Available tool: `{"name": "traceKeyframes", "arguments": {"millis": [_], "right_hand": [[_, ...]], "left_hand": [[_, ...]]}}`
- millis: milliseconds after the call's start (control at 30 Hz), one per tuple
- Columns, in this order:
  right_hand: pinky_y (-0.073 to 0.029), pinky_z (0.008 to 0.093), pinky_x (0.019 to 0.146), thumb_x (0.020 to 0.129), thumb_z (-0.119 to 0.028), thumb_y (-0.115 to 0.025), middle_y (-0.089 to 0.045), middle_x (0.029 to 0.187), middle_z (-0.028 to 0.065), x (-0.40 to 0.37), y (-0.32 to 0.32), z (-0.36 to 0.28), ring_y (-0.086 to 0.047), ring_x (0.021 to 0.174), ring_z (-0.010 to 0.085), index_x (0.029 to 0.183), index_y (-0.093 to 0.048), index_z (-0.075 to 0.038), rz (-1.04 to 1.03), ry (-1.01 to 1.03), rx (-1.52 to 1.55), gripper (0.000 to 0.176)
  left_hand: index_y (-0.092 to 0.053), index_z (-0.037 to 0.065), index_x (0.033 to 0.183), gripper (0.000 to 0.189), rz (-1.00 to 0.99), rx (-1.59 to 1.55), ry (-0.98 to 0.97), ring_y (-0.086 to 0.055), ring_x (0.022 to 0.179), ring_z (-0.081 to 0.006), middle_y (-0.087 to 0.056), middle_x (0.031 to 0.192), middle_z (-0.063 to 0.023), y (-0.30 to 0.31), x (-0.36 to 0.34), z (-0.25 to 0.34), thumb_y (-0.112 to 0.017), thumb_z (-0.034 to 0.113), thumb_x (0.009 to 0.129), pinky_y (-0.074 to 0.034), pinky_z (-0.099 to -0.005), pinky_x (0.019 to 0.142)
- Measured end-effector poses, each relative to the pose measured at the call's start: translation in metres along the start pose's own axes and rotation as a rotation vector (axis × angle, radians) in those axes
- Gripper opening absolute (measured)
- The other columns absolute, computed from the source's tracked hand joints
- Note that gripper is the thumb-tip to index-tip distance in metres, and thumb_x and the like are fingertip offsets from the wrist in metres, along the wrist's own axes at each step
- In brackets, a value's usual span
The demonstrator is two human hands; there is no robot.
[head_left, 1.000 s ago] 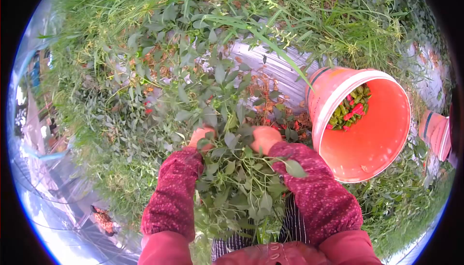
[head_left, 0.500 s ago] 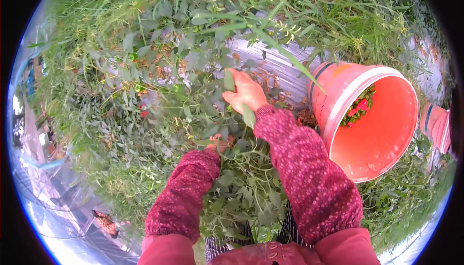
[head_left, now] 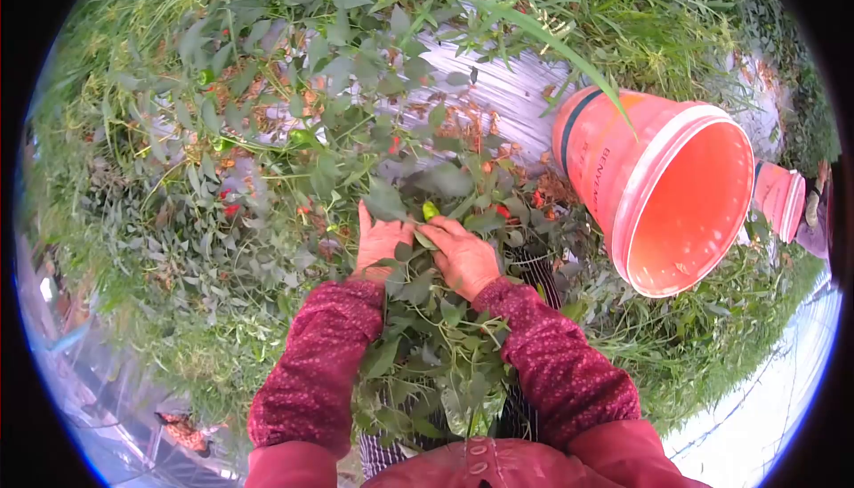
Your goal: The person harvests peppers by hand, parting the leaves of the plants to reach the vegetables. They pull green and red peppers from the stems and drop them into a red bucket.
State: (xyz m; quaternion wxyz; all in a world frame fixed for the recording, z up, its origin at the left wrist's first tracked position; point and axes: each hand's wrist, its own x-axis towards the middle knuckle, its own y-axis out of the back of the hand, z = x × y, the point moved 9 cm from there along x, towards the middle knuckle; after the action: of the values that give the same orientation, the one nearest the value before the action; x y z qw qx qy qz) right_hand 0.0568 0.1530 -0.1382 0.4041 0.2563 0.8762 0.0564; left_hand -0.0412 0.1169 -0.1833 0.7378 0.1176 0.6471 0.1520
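Note:
My left hand is among the leaves of a pepper plant, its fingertips partly hidden under a broad leaf. Just to its right, my right hand has its fingers bent against the foliage, touching leaves. A green pepper shows right above the fingers of my right hand. Whether either hand grips a stem or a fruit is hidden by the leaves. Small red peppers hang to the right of my hands, and another red pepper shows further left.
A pink-red bucket lies tilted on the right, its mouth facing right and down. Behind it is a second bucket, near a partly visible person at the right edge. Silvery plastic sheeting runs under the plants. Long grass blades cross above.
My right hand has come down beside my left hand, which now shows more fully. Stems and leaves around them have shifted, uncovering red and green peppers. The peppers inside the bucket are out of sight.

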Motion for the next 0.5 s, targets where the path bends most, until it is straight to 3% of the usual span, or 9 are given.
{"name": "traceKeyframes", "arguments": {"millis": [33,100,133,233,267,300,367,400,500], "right_hand": [[-0.048,0.0375,0.084,0.076,-0.004,-0.057,-0.051,0.122,0.0040,-0.001,0.004,-0.003,-0.055,0.103,0.0276,0.123,-0.052,-0.020,0.092,0.033,0.006,0.050],[-0.047,0.0375,0.085,0.077,-0.004,-0.056,-0.049,0.127,0.0033,-0.002,-0.001,-0.005,-0.055,0.105,0.0272,0.124,-0.051,-0.020,0.078,0.014,0.016,0.050],[-0.048,0.0377,0.085,0.077,-0.004,-0.056,-0.048,0.127,0.0033,-0.005,-0.005,-0.009,-0.055,0.105,0.0272,0.124,-0.050,-0.020,0.065,0.009,0.030,0.050],[-0.049,0.0382,0.083,0.078,-0.004,-0.055,-0.047,0.130,0.0023,-0.012,-0.013,-0.012,-0.056,0.104,0.0270,0.123,-0.050,-0.019,0.065,-0.030,0.049,0.048],[-0.049,0.0381,0.082,0.078,-0.004,-0.054,-0.047,0.130,0.0021,-0.015,-0.014,-0.011,-0.056,0.104,0.0269,0.123,-0.050,-0.019,0.098,-0.037,0.056,0.048],[-0.050,0.0380,0.081,0.078,-0.004,-0.053,-0.047,0.130,0.0019,-0.015,-0.013,-0.010,-0.057,0.103,0.0269,0.123,-0.051,-0.020,0.135,-0.040,0.061,0.047],[-0.050,0.0376,0.080,0.078,-0.004,-0.053,-0.046,0.131,0.0023,-0.016,-0.012,-0.011,-0.057,0.103,0.0265,0.121,-0.051,-0.018,0.129,-0.065,0.078,0.046],[-0.050,0.0375,0.080,0.077,-0.003,-0.053,-0.047,0.130,0.0024,-0.015,-0.012,-0.011,-0.057,0.103,0.0265,0.121,-0.052,-0.018,0.158,-0.052,0.085,0.046],[-0.050,0.0375,0.079,0.076,-0.003,-0.054,-0.050,0.127,0.0030,-0.013,-0.015,-0.010,-0.057,0.102,0.0268,0.119,-0.053,-0.016,0.212,-0.033,0.093,0.045]], "left_hand": [[-0.044,0.011,0.130,0.046,-0.007,0.004,-0.016,-0.050,0.114,-0.0298,-0.053,0.120,-0.0081,-0.015,0.000,-0.007,-0.048,0.021,0.085,-0.013,-0.0514,0.110],[-0.045,0.012,0.129,0.048,0.491,-0.026,-0.213,-0.045,0.119,-0.0318,-0.048,0.126,-0.0098,-0.006,-0.010,-0.016,-0.051,0.020,0.082,-0.017,-0.0523,0.109],[-0.046,0.013,0.129,0.052,0.469,-0.021,-0.221,-0.041,0.122,-0.0332,-0.050,0.124,-0.0110,0.005,-0.018,-0.016,-0.053,0.019,0.078,-0.023,-0.0502,0.107],[-0.047,0.013,0.128,0.054,0.312,-0.047,-0.285,-0.040,0.123,-0.0343,-0.048,0.125,-0.0107,0.032,-0.038,-0.024,-0.056,0.016,0.075,-0.025,-0.0475,0.106],[-0.053,0.010,0.120,0.050,0.480,0.023,-0.361,-0.050,0.113,-0.0298,-0.054,0.117,-0.0116,0.052,-0.051,-0.023,-0.059,0.011,0.070,-0.038,-0.0406,0.098],[-0.053,0.010,0.120,0.050,0.471,0.033,-0.369,-0.050,0.113,-0.0298,-0.054,0.117,-0.0116,0.062,-0.052,-0.029,-0.059,0.011,0.070,-0.038,-0.0406,0.098],[-0.058,0.007,0.110,0.044,0.219,-0.162,-0.364,-0.060,0.093,-0.0269,-0.060,0.102,-0.0127,0.070,-0.042,-0.038,-0.062,0.009,0.066,-0.049,-0.0362,0.080],[-0.058,0.004,0.093,0.022,0.343,-0.366,-0.387,-0.059,0.081,-0.0340,-0.059,0.086,-0.0138,0.095,-0.044,-0.032,-0.059,0.012,0.073,-0.048,-0.0421,0.071],[-0.058,0.002,0.100,0.026,0.470,-0.433,-0.447,-0.061,0.077,-0.0346,-0.063,0.093,-0.0159,0.097,-0.006,-0.006,-0.060,0.010,0.075,-0.050,-0.0391,0.066]]}}
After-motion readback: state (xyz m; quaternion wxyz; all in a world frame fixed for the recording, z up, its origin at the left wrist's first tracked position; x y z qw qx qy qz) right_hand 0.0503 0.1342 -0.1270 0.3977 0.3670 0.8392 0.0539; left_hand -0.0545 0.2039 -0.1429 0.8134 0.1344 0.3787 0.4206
